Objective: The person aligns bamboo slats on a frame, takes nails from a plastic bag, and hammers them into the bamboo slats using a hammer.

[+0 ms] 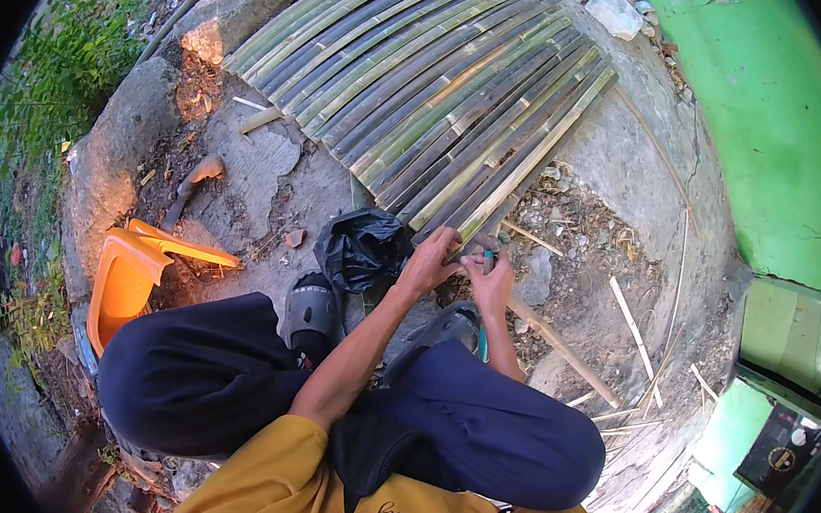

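Observation:
A panel of split bamboo slats (446, 90), green and dark, stretches away in front of me, laid side by side. At its near corner my left hand (429, 265) is closed, its fingers at the end of the nearest bamboo slat (519, 166). Just right of it, almost touching, is my right hand (491, 277), fingers bent around something small with a teal part (489, 256); its kind is hidden. A black plastic bag (362, 248) lies left of my left hand, by my shoe (311, 308). More teal shows beside my other shoe (447, 329).
An orange plastic chair (121, 279) lies at the left, near a dark tool with a brownish handle (197, 177). A wooden stick (563, 352) and thin bamboo strips (635, 335) are scattered at the right. Beyond them stands a green wall (755, 104); a whitish stone (615, 11) sits by it.

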### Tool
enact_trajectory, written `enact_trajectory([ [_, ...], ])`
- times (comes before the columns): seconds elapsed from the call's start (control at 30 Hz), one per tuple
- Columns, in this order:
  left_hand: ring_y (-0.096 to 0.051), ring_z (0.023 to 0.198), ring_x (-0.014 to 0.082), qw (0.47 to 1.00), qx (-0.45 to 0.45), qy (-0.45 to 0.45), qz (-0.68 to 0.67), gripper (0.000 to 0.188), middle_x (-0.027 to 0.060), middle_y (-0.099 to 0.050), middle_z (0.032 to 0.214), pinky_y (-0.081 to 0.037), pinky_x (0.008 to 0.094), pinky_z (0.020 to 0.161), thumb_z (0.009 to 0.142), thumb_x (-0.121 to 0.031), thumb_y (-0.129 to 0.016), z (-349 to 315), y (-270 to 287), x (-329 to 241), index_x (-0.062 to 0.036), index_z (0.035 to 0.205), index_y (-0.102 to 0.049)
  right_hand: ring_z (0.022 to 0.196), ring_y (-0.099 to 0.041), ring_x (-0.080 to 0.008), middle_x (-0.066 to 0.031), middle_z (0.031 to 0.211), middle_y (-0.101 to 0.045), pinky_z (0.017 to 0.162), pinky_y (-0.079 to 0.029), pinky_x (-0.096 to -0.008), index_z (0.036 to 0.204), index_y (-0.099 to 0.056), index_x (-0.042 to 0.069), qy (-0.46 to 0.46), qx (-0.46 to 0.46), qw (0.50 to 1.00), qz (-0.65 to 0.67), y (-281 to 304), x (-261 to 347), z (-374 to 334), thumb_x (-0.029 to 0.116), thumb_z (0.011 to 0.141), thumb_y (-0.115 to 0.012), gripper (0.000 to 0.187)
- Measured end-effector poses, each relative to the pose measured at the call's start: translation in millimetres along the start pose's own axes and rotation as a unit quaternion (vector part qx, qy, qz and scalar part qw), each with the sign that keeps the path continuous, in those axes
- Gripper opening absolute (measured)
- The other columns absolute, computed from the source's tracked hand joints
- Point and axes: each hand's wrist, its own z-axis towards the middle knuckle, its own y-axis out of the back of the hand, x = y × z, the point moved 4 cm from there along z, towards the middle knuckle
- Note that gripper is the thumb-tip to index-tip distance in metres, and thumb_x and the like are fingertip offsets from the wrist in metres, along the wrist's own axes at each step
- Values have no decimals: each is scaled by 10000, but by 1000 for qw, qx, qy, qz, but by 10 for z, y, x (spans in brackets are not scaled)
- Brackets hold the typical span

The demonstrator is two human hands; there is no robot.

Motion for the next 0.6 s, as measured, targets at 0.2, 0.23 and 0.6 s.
enact_trajectory([
  [0.2, -675, 917, 349, 996, 3, -41, 79, 271, 103, -664, 1010, -538, 432, 749, 789, -161, -787, -21, -36, 49, -64, 1017, -677, 795, -755, -280, -124, 854, -780, 741, -561, -395, 1238, -586, -22, -5, 0, 1000, -12, -7, 7, -6, 149, 774, -859, 565],
  [0.23, -675, 917, 349, 996, 3, -45, 78, 271, 103, -664, 1010, -538, 432, 749, 789, -161, -787, -21, -63, 43, -64, 1017, -677, 808, -759, -285, -128, 862, -782, 748, -564, -399, 1251, -578, -27, -8, 3, 1000, -28, 9, -3, -15, 152, 774, -860, 582],
  [0.6, -693, 857, 335, 995, -57, -35, 80, 181, 87, -693, 938, -552, 426, 717, 750, -113, -786, -1, -154, 116, -52, 914, -739, 770, -755, -276, -132, 845, -780, 721, -561, -395, 1230, -600, -12, -13, 4, 1000, 0, -27, -156, 14, 166, 783, -862, 548],
])
